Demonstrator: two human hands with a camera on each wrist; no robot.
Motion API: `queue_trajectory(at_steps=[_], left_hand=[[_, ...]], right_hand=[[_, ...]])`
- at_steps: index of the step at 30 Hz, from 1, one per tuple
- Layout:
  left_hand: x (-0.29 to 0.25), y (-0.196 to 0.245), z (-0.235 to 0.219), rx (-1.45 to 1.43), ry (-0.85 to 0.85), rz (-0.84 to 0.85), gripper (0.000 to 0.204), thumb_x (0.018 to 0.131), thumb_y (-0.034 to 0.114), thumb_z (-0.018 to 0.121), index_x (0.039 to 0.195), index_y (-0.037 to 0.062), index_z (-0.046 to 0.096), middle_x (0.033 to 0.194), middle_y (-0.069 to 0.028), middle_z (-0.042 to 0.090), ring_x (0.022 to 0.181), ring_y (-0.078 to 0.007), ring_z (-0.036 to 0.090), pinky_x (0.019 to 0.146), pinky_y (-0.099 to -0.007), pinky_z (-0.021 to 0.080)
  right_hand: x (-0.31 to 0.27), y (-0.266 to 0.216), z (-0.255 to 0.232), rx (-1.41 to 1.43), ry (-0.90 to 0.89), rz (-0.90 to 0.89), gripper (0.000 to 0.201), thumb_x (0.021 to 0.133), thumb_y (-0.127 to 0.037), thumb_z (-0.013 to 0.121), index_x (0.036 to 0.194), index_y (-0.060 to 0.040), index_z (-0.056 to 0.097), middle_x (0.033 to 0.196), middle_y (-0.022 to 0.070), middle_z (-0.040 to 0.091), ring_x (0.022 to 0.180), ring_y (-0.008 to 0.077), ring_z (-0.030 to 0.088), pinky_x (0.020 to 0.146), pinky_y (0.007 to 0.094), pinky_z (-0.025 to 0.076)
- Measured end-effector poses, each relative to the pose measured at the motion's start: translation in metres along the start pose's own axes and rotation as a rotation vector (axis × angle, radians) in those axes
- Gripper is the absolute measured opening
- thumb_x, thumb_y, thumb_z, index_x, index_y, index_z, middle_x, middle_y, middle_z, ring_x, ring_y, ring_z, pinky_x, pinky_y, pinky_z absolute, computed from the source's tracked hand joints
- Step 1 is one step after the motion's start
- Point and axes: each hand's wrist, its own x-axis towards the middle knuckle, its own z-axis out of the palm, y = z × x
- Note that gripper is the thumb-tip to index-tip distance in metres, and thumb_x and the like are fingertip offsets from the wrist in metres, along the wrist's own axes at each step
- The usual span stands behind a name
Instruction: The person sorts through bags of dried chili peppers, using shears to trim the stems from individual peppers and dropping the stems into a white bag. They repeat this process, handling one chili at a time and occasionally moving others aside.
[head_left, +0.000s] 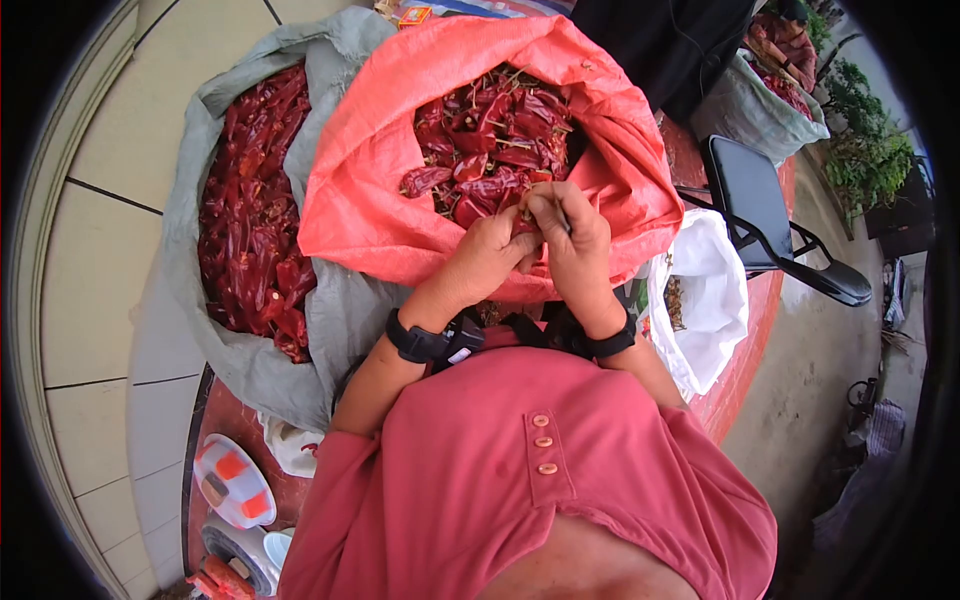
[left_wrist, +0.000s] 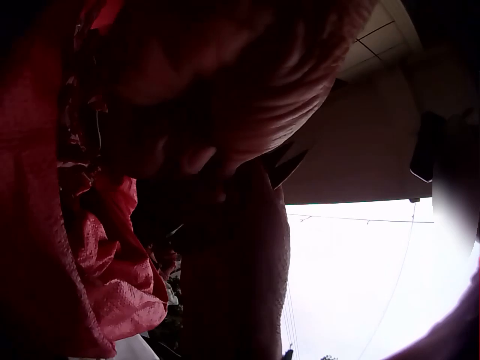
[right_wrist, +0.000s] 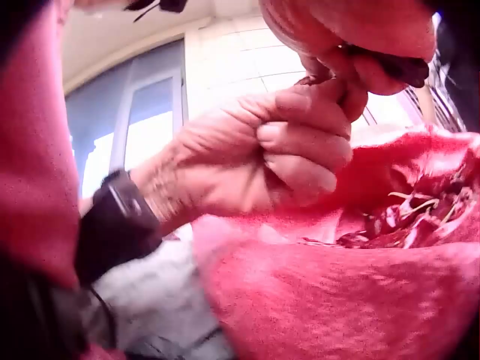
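Both hands meet over the near rim of a red woven sack (head_left: 370,110) that holds dried red chilies (head_left: 490,130). My left hand (head_left: 488,256) pinches a dried chili (head_left: 523,226), mostly hidden by the fingers. Right against it, my right hand (head_left: 580,240) grips a small dark tool (head_left: 563,214), whose kind I cannot tell. A dark pointed tip (left_wrist: 289,169) juts out past the hand in the left wrist view. Curled fingers of the left hand (right_wrist: 300,146) show in the right wrist view, touching the right hand's fingertips.
A grey sack (head_left: 180,230) full of red chilies stands on the left. To the right are a white bag (head_left: 715,320) with stem-like bits inside and a black chair (head_left: 745,185). A plastic-covered plate (head_left: 235,480) and a tape roll (head_left: 235,545) lie on the red table (head_left: 205,415).
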Motion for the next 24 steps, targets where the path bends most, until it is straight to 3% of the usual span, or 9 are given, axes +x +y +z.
queue_trajectory(at_steps=[2,5,9,11,12,15,17,24], left_hand=[[-0.003,0.001,-0.004,0.074,-0.011,0.017,0.011,0.097,0.014,0.053,0.096,0.0028,0.056,0.068,0.0011,0.054,0.063,-0.0075,0.051,0.058,-0.0249,0.044],[-0.003,-0.010,-0.006,0.088,-0.017,0.033,0.014,0.098,0.016,0.052,0.095,0.0028,0.055,0.068,0.0025,0.052,0.062,-0.0073,0.049,0.057,-0.0244,0.042],[-0.003,-0.019,-0.012,-0.021,-0.103,-0.011,0.015,0.098,0.018,0.053,0.095,0.0027,0.054,0.068,0.0049,0.049,0.061,-0.0065,0.046,0.057,-0.0242,0.041],[-0.004,-0.021,-0.013,0.074,-0.093,-0.020,0.018,0.095,0.017,0.056,0.098,-0.0007,0.055,0.068,-0.0029,0.056,0.060,-0.0108,0.052,0.057,-0.0284,0.044],[-0.004,-0.023,-0.013,0.122,-0.089,-0.024,0.020,0.094,0.017,0.058,0.099,-0.0024,0.056,0.068,-0.0068,0.060,0.060,-0.0130,0.055,0.057,-0.0305,0.046],[-0.004,-0.033,-0.007,0.075,-0.050,0.232,0.025,0.099,0.027,0.054,0.097,0.0018,0.054,0.075,0.0023,0.051,0.068,-0.0079,0.046,0.062,-0.0262,0.042],[-0.004,-0.030,-0.008,0.063,-0.018,0.148,0.030,0.099,0.031,0.052,0.097,0.0013,0.054,0.076,0.0007,0.052,0.069,-0.0092,0.047,0.063,-0.0269,0.043],[-0.008,-0.017,-0.015,0.221,-0.073,0.036,0.037,0.100,0.036,0.050,0.097,-0.0007,0.056,0.076,-0.0043,0.053,0.069,-0.0106,0.048,0.065,-0.0271,0.044]], right_hand=[[0.000,-0.008,0.000,0.548,-0.032,0.380,0.006,0.096,-0.006,0.052,0.098,-0.0033,0.058,0.087,0.0055,0.061,0.071,0.0147,0.061,0.055,0.0295,0.051],[0.002,-0.006,0.005,0.616,0.004,0.341,0.011,0.099,-0.010,0.049,0.096,-0.0019,0.056,0.087,0.0032,0.059,0.065,0.0101,0.057,0.051,0.0246,0.048],[0.005,-0.013,0.003,0.583,0.011,0.540,0.012,0.097,-0.015,0.054,0.093,-0.0048,0.058,0.079,-0.0003,0.058,0.054,0.0056,0.049,0.046,0.0179,0.038],[0.007,-0.002,-0.004,0.653,-0.051,0.691,0.013,0.096,-0.018,0.056,0.092,-0.0066,0.059,0.074,-0.0027,0.057,0.050,0.0031,0.043,0.043,0.0171,0.032],[0.008,0.001,-0.005,0.667,-0.067,0.690,0.013,0.096,-0.019,0.057,0.091,-0.0073,0.059,0.072,-0.0035,0.056,0.048,0.0024,0.040,0.043,0.0173,0.030],[0.004,0.005,-0.005,0.669,-0.065,0.665,0.014,0.096,-0.021,0.058,0.090,-0.0088,0.060,0.066,-0.0053,0.053,0.045,0.0012,0.033,0.042,0.0185,0.025],[0.003,0.007,-0.001,0.613,-0.007,0.611,0.014,0.096,-0.021,0.057,0.090,-0.0085,0.060,0.064,-0.0054,0.051,0.043,0.0016,0.031,0.041,0.0199,0.023],[0.008,0.008,-0.012,0.815,-0.182,0.729,0.015,0.097,-0.019,0.053,0.090,-0.0071,0.059,0.060,-0.0046,0.048,0.041,0.0032,0.028,0.040,0.0208,0.021]])
